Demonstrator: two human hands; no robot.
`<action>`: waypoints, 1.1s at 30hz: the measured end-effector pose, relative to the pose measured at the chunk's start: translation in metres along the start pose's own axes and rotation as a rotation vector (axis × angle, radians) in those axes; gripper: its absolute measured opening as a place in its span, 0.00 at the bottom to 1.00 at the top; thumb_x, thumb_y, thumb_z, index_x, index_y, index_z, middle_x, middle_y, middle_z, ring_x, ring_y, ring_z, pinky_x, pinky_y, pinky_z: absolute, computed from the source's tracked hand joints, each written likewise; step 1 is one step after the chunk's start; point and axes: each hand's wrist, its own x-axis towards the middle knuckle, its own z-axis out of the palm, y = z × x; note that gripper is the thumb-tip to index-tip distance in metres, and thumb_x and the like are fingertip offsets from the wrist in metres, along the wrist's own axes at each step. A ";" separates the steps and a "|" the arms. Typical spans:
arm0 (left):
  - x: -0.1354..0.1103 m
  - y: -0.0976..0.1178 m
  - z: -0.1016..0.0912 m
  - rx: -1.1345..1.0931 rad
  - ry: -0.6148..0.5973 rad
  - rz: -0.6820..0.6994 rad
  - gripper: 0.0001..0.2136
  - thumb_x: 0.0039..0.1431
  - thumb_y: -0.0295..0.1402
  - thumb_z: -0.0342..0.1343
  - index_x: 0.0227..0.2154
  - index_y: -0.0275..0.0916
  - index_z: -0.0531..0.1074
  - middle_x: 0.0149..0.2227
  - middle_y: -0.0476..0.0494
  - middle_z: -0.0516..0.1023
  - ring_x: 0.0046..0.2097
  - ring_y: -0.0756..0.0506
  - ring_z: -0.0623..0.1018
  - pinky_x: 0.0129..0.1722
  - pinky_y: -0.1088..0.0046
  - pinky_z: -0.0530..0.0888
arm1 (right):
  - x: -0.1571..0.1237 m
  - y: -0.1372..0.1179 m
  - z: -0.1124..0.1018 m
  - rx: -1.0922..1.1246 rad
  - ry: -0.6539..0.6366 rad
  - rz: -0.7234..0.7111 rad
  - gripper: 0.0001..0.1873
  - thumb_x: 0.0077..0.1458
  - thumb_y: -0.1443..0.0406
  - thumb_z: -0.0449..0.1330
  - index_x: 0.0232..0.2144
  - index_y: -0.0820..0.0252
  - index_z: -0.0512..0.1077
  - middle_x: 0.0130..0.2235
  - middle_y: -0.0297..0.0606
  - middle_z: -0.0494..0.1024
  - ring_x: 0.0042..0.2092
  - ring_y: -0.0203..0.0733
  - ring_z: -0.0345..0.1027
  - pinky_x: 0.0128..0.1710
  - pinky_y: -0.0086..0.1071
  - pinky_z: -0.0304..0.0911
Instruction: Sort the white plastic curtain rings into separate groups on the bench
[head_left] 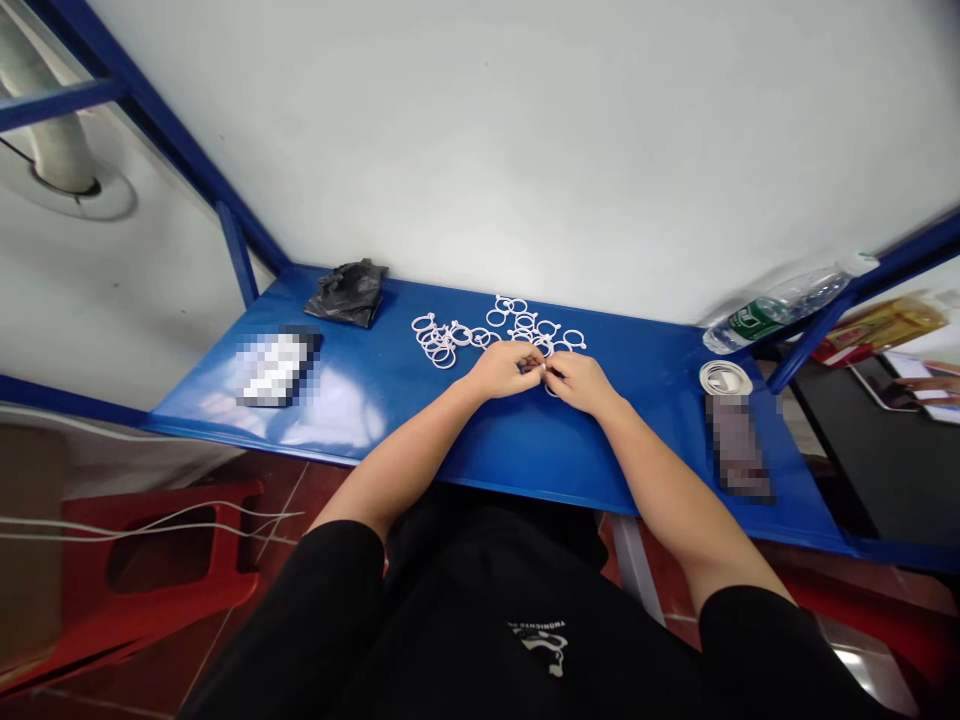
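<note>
The person's left hand (pixel 510 368) and right hand (pixel 579 381) meet over the glossy blue metal worktop (pixel 405 390), near its middle. Each grip is drawn in to a pinch, with thumb and fingers nearly together on a small white piece (pixel 543 368) between the two sets of fingertips. Part of a thin, pale ring (pixel 553 391) shows just below the right fingers; whether it joins that piece or lies loose cannot be told.

Holding it from both sides probably lets one hand steady so slight a part while the other works finely. The forearms come in low from either side, which likely keeps the fingertips level.

Beyond the hands lie two loose groups of slim pinkish-white rings, a left group (pixel 435 340) and a right group (pixel 525 322), seemingly placed there for short reaches. The rings look smooth, round and probably plastic, many with a small rounded knob on the rim; several overlap.

Other belongings sit towards the ends, perhaps to leave working room: a crumpled black plastic bag (pixel 349 292) at the back left, and a clear plastic bottle with a green label (pixel 787 305) and a coiled white cable (pixel 725 378) at the right.
</note>
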 end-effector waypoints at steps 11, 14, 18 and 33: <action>0.002 0.009 0.002 0.166 -0.019 -0.073 0.07 0.54 0.26 0.58 0.35 0.40 0.78 0.34 0.48 0.83 0.35 0.46 0.81 0.38 0.70 0.74 | 0.001 0.001 0.002 -0.063 -0.021 -0.017 0.17 0.74 0.60 0.52 0.37 0.56 0.78 0.36 0.43 0.83 0.39 0.47 0.74 0.39 0.36 0.61; 0.002 0.007 0.003 0.174 -0.042 -0.029 0.07 0.53 0.25 0.57 0.34 0.40 0.78 0.35 0.47 0.83 0.37 0.45 0.81 0.39 0.69 0.75 | 0.001 0.001 0.003 -0.065 -0.025 -0.005 0.17 0.74 0.59 0.53 0.36 0.57 0.78 0.36 0.43 0.82 0.39 0.47 0.74 0.38 0.36 0.61; 0.003 0.002 0.007 0.210 -0.056 0.043 0.08 0.57 0.23 0.54 0.31 0.40 0.77 0.34 0.45 0.83 0.37 0.45 0.81 0.40 0.68 0.75 | 0.002 -0.001 0.004 -0.057 -0.019 0.003 0.16 0.73 0.60 0.54 0.36 0.56 0.78 0.36 0.43 0.83 0.38 0.46 0.74 0.38 0.36 0.62; -0.002 -0.053 -0.094 0.627 0.263 -0.463 0.15 0.61 0.22 0.53 0.44 0.41 0.82 0.51 0.39 0.84 0.53 0.38 0.81 0.56 0.61 0.77 | -0.006 0.018 -0.027 0.040 -0.080 0.139 0.20 0.59 0.75 0.56 0.43 0.52 0.83 0.48 0.37 0.85 0.48 0.46 0.79 0.48 0.38 0.71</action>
